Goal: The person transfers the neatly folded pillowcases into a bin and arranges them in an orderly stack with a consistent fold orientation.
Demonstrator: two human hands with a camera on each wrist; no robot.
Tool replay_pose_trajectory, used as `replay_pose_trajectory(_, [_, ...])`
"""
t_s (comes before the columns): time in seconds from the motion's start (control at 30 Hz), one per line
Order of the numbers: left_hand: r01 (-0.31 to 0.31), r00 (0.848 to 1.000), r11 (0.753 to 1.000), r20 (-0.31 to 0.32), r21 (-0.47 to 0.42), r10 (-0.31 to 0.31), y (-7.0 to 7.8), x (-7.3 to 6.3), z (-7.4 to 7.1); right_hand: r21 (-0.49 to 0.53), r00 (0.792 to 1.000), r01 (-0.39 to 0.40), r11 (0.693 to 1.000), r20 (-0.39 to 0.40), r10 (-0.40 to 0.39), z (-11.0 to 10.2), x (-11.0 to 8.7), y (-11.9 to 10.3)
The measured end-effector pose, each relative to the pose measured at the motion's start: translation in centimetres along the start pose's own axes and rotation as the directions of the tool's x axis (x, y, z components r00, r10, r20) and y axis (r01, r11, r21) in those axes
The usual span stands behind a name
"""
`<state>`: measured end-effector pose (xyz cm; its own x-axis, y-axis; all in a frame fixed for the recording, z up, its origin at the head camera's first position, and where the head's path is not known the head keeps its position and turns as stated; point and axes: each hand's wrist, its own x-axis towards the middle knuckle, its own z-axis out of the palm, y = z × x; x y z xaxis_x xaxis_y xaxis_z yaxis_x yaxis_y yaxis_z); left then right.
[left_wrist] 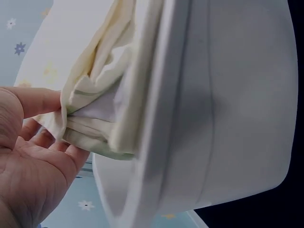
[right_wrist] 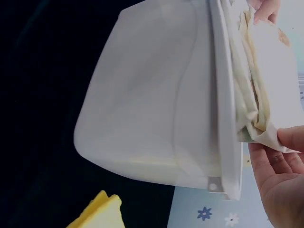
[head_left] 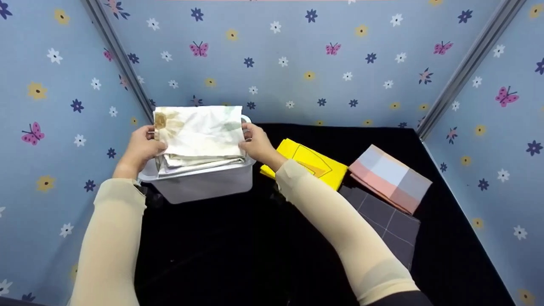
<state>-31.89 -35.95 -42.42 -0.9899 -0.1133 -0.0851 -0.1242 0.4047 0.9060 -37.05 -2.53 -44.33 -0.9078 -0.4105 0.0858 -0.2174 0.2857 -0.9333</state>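
Observation:
A folded white cloth [head_left: 204, 131] with a brown flower print lies across the top of a white plastic bin [head_left: 204, 185]. My left hand [head_left: 142, 148] pinches its left edge, thumb on top and fingers beneath. At the opposite edge, my right hand [head_left: 257, 142] holds the cloth the same way. The left wrist view shows the layered folds of the cloth [left_wrist: 99, 104] by the bin's rim [left_wrist: 164, 109]. In the right wrist view the thumb presses on a corner of the cloth [right_wrist: 280, 85]. What lies inside the bin is hidden under the cloth.
Right of the bin, a yellow folded cloth [head_left: 312, 163] lies partly behind the right forearm. Farther right are a pink, white and grey checked cloth [head_left: 391, 176] and a dark grey checked cloth [head_left: 386, 221]. Flower-patterned panels [head_left: 289, 51] enclose the black table surface [head_left: 221, 255].

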Motion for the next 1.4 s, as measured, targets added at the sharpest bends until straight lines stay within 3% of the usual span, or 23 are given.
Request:
replay_pose_trajectory(0.3, [0.035,0.999,0.999,0.003,0.023,-0.035,-1.5,0.6,1.0,-0.201,1.0,0.008,0.98,-0.011,-0.01,0.6,-0.2,0.8])
replay_pose_trajectory(0.5, [0.06,0.998,0.998,0.0,0.021,-0.06,-1.7,0.5,1.1,-0.205,1.0,-0.002,0.979,-0.007,0.001,0.7,-0.2,0.9])
replay_pose_trajectory(0.7, [0.167,0.985,0.983,0.025,0.069,-0.169,-1.7,0.2,0.5,-0.183,1.0,-0.003,0.983,-0.001,0.003,0.0,-0.3,0.4])
replay_pose_trajectory(0.83, [0.197,0.979,0.978,0.035,0.063,-0.199,-1.6,0.1,0.5,-0.176,1.0,-0.014,0.984,-0.016,0.011,-0.5,-0.3,0.0])
replay_pose_trajectory(1.13, [0.178,0.983,0.982,0.029,0.059,-0.179,-1.1,0.3,1.4,-0.16,0.999,-0.004,0.987,-0.037,-0.002,-1.6,-0.8,0.3])
replay_pose_trajectory(1.4, [0.17,0.982,0.984,0.07,0.056,-0.174,0.5,0.5,3.0,-0.153,0.998,0.028,0.988,-0.059,-0.037,-2.9,-1.2,0.2])
